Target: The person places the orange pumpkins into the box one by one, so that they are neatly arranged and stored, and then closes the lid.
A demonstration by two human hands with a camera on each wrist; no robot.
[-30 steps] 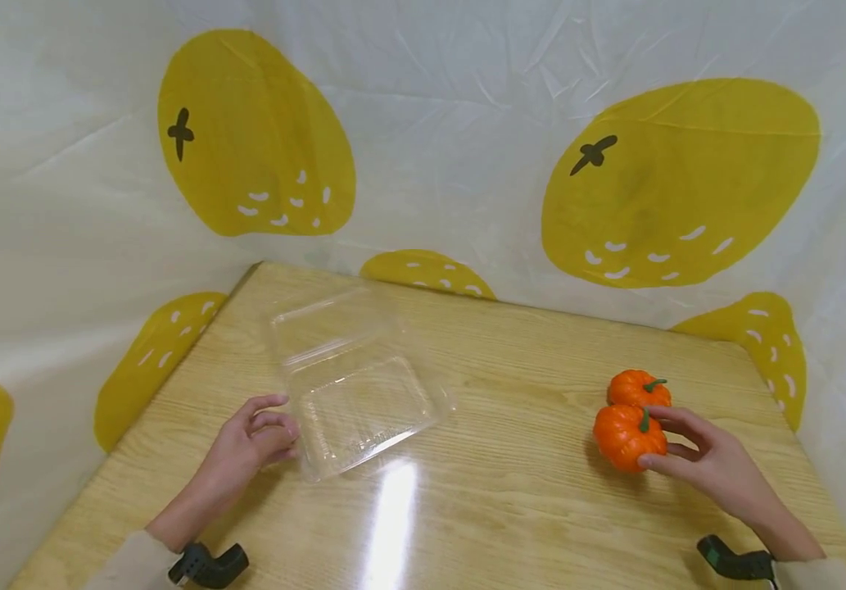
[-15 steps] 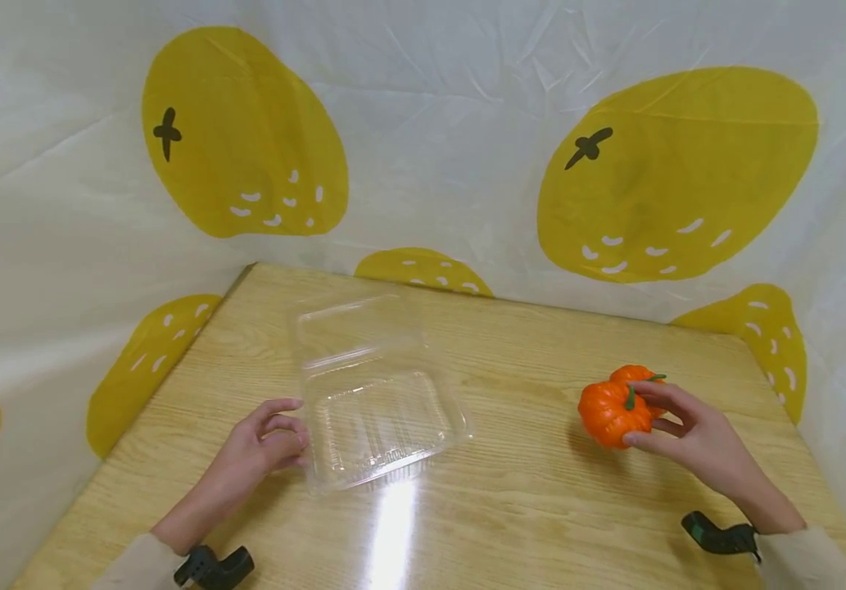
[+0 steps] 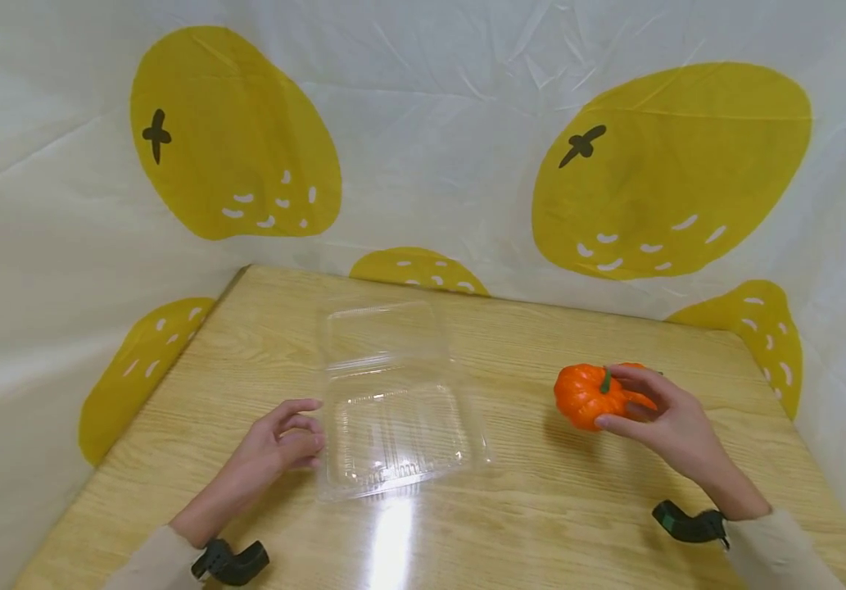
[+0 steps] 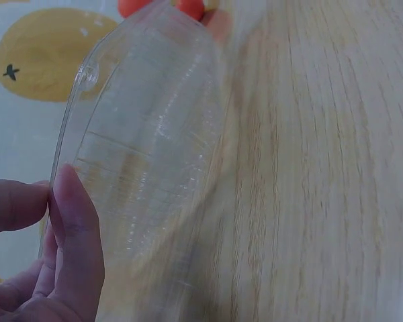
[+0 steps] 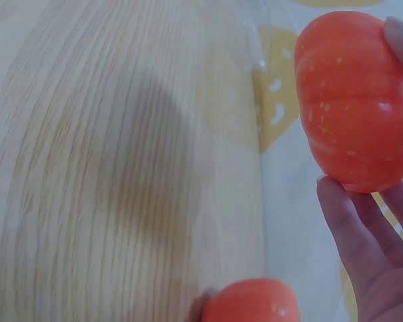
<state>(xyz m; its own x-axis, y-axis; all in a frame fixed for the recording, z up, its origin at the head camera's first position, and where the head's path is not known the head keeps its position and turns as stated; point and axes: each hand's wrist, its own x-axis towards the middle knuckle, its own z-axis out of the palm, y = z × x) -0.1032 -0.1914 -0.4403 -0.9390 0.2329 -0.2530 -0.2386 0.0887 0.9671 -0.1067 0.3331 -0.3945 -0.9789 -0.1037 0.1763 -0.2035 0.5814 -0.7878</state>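
- A clear plastic container (image 3: 396, 438), its two hinged halves unfolded, is pinched at its left edge between the thumb and fingers of a person's left hand (image 3: 275, 441); whether it is lifted fully off the table (image 3: 511, 516) cannot be told.
- To the right of the container and apart from it, an orange pumpkin (image 3: 581, 397) with a green stem is grasped in the grip of the right hand (image 3: 667, 419) and held above the table.
- Farther right of the container, a second orange pumpkin (image 5: 252, 303) is partly hidden by the right hand in the head view.
- Beyond the container, the wood-grain table is backed by a white sheet (image 3: 423, 147), on which large yellow fruits (image 3: 238, 139) are printed.
- Nearer the wearer than the container, black devices (image 3: 231, 564) are worn at both wrists, beside beige sleeves (image 3: 153, 565).
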